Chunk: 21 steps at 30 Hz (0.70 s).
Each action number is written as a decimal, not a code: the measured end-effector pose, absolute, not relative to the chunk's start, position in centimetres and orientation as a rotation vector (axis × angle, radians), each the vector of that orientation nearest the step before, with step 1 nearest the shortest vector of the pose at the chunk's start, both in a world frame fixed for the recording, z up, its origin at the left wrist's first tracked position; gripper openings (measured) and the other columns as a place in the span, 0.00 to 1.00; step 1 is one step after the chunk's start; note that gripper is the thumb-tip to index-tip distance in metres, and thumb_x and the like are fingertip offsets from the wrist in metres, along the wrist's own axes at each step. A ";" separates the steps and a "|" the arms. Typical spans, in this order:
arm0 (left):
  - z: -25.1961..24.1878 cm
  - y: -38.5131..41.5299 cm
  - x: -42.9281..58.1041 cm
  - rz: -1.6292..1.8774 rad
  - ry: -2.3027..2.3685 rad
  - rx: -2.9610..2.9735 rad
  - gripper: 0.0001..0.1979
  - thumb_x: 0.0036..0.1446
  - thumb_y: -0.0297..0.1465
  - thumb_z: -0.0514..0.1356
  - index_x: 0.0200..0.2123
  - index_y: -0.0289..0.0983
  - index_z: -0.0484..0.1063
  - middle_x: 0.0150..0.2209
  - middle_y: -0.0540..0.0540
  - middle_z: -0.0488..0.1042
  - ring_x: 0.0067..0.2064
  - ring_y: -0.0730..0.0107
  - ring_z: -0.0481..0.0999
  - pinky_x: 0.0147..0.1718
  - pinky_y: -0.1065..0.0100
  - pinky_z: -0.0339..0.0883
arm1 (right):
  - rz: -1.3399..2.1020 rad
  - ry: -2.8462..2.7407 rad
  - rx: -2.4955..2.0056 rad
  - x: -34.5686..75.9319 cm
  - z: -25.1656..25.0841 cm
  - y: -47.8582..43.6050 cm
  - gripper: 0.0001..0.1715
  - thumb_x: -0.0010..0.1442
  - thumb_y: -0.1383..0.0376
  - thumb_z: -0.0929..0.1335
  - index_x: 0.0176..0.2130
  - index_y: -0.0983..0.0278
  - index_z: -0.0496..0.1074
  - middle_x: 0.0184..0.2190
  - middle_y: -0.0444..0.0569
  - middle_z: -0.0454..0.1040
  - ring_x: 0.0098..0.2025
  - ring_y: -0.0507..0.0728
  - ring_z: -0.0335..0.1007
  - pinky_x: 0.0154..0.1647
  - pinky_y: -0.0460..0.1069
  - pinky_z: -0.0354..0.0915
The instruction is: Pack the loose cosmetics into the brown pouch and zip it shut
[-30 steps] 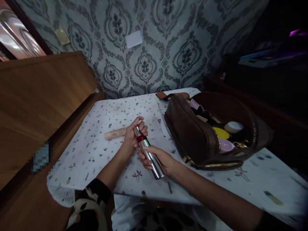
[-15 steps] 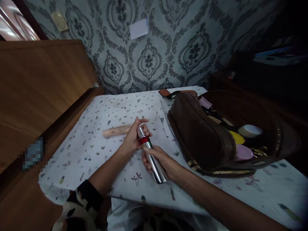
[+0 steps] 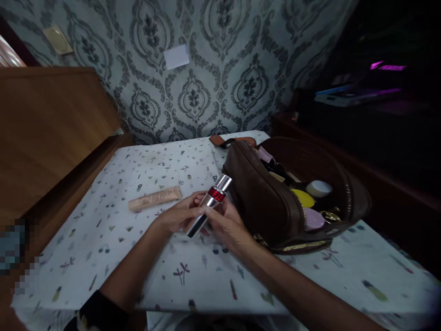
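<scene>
The bottle (image 3: pixel 208 202) was found at the centre of the view, clear of the cloth (image 3: pixel 165 165) by all appearances and held tilted, its silver top toward 1 o'clock and its base toward 7. The left hand (image 3: pixel 181 212) was on it from the 9 o'clock side, fingers curled in close and the thumb laid on the barrel. The right hand (image 3: pixel 230 221) was on it from the 4 o'clock side, likewise drawn in, its thumb resting near the other. Neither grip showed any gap to speak of; the fingers behind the barrel were partly hidden, so their exact hold could not be confirmed. The red band (image 3: pixel 216 194) and the top stood exposed above both thumbs. The step in hand was judged to be the turning and steadying of the bottle between the two hands, with the top apparently seated. A next move was judged to call for one hand to keep the barrel firm while the other eased off or shifted its hold, since both thumbs crowded the same stretch; the smooth metal was considered liable to slip if both slackened together. The tube (image 3: pixel 155 198) lay flat on the cloth at 9 o'clock, near the left hand but apart from it. The bag (image 3: pixel 257 193) stood unzipped at 3 o'clock, just beside the right hand, with a yellow lid (image 3: pixel 303 198) and a lilac lid (image 3: pixel 314 219) visible inside.
</scene>
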State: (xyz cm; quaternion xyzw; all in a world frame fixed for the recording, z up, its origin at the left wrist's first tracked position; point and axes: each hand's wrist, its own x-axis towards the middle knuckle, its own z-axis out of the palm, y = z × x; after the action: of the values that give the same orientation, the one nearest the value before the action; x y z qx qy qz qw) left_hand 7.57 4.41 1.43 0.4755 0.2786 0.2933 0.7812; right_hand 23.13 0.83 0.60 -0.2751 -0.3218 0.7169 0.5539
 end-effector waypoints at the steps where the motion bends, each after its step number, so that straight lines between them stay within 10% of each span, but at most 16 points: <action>1: 1.6 4.5 7.2 0.548 0.598 1.053 0.39 0.47 0.47 0.76 0.58 0.39 0.68 0.48 0.40 0.79 0.38 0.62 0.84 0.29 0.67 0.79 | 1.702 -0.769 -0.660 23.3 0.7 0.9 0.36 0.44 0.52 0.83 0.48 0.57 0.70 0.43 0.46 0.78 0.40 0.57 0.76 0.35 0.50 0.73; 13: 1.9 3.6 4.3 0.474 0.762 1.158 0.28 0.51 0.53 0.71 0.39 0.34 0.72 0.31 0.46 0.78 0.22 0.74 0.76 0.17 0.76 0.65 | 1.619 -0.561 -0.640 24.2 0.6 2.5 0.32 0.49 0.45 0.80 0.49 0.53 0.75 0.50 0.45 0.80 0.57 0.58 0.74 0.62 0.56 0.66; 21: 1.7 2.6 3.3 0.560 0.882 1.416 0.22 0.56 0.46 0.69 0.44 0.35 0.72 0.28 0.50 0.75 0.24 0.75 0.69 0.22 0.74 0.60 | 1.562 -0.599 -0.751 23.6 1.6 2.6 0.28 0.41 0.50 0.84 0.31 0.61 0.73 0.33 0.42 0.76 0.38 0.53 0.72 0.46 0.49 0.68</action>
State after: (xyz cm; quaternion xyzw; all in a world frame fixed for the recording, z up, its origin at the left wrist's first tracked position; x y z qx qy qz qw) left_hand 3.31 2.61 1.69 0.6202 0.3864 0.2451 0.6372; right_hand 23.65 2.62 1.61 -0.3251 -0.2593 0.6761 0.6082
